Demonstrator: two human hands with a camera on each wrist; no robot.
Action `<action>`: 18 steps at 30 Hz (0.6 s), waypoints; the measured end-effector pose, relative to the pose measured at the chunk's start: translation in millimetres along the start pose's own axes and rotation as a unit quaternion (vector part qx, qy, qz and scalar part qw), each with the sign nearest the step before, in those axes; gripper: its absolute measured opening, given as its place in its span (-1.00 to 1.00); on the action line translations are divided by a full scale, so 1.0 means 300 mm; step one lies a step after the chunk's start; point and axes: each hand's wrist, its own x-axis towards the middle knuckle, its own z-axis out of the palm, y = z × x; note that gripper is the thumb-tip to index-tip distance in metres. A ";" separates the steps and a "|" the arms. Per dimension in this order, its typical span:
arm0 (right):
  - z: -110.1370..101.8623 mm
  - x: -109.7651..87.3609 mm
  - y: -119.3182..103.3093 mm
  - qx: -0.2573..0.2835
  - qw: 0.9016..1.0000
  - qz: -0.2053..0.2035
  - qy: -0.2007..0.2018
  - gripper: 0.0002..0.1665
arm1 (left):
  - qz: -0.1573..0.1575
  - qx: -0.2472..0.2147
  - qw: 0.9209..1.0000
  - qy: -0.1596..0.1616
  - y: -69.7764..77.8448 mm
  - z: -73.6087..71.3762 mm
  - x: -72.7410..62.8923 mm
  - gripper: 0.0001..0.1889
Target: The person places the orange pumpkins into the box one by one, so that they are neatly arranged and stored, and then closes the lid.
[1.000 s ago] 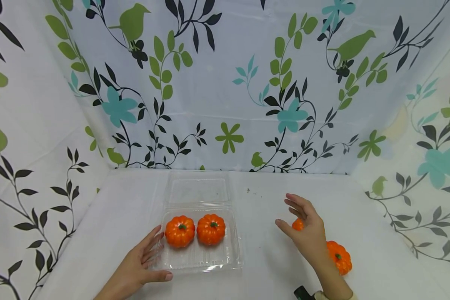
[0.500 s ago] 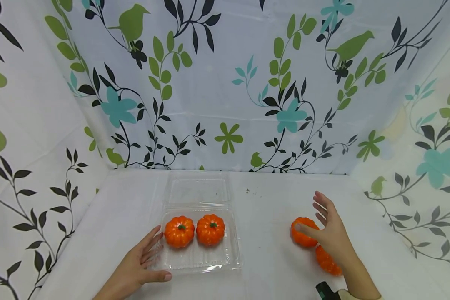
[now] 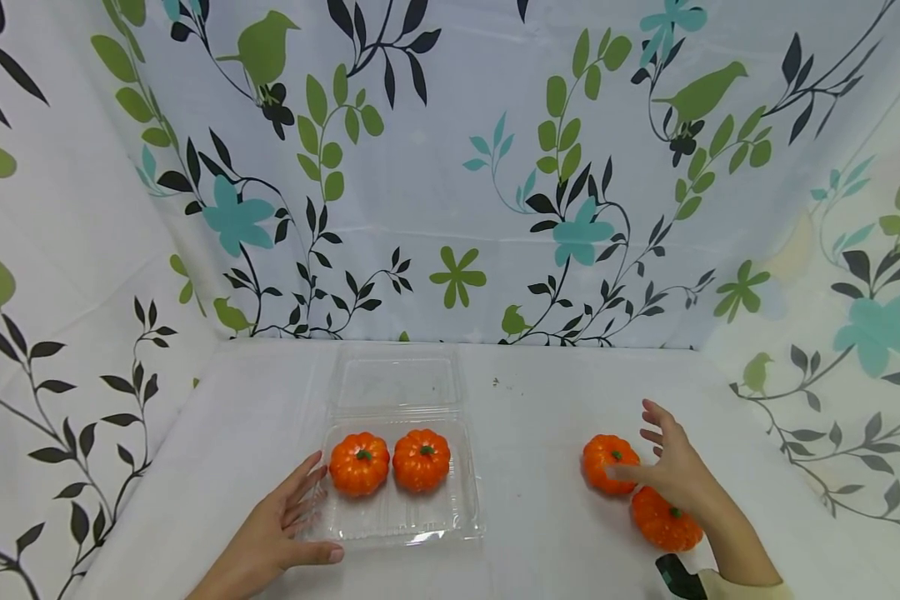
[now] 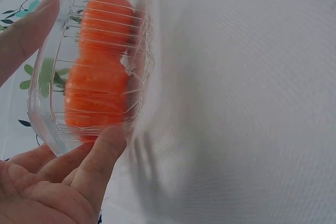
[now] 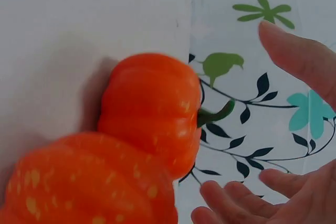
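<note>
A clear plastic clamshell box (image 3: 461, 500) lies with its lid folded back, holding two small orange pumpkins with green stems, a left pumpkin (image 3: 359, 464) and a right pumpkin (image 3: 422, 461). My left hand (image 3: 270, 533) rests at the box's left side, fingers extended; in the left wrist view its fingertips (image 4: 111, 137) are at the box wall. Two more pumpkins, one farther (image 3: 607, 454) and one nearer (image 3: 663, 521), sit touching or nearly so on the right. My right hand (image 3: 678, 475) hovers over them with fingers spread, holding nothing; its thumb overlaps the farther pumpkin in the head view.
A white-covered table (image 3: 525, 533) bears everything. Behind and beside it hangs a cloth (image 3: 435, 167) printed with leaves, birds and flowers. Small dark specks (image 3: 497, 382) lie on the table behind the box. A black strap (image 3: 681, 577) is at my right wrist.
My right hand has moved rightward from the space left of the loose pumpkins to over them, uncovering more of both. The left hand, the box and the pumpkins have stayed put.
</note>
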 end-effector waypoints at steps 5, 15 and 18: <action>-0.007 0.012 0.017 -0.037 0.998 0.043 -0.030 0.47 | 0.004 -0.003 1.000 -0.001 0.001 0.000 -0.002 0.23; 0.012 0.037 0.059 -0.082 0.993 0.068 -0.041 0.34 | -0.002 -0.002 1.000 0.000 0.002 0.001 -0.004 0.23; 0.022 0.035 0.061 -0.094 0.993 0.068 -0.037 0.31 | -0.003 0.000 1.000 0.001 0.002 0.002 -0.004 0.23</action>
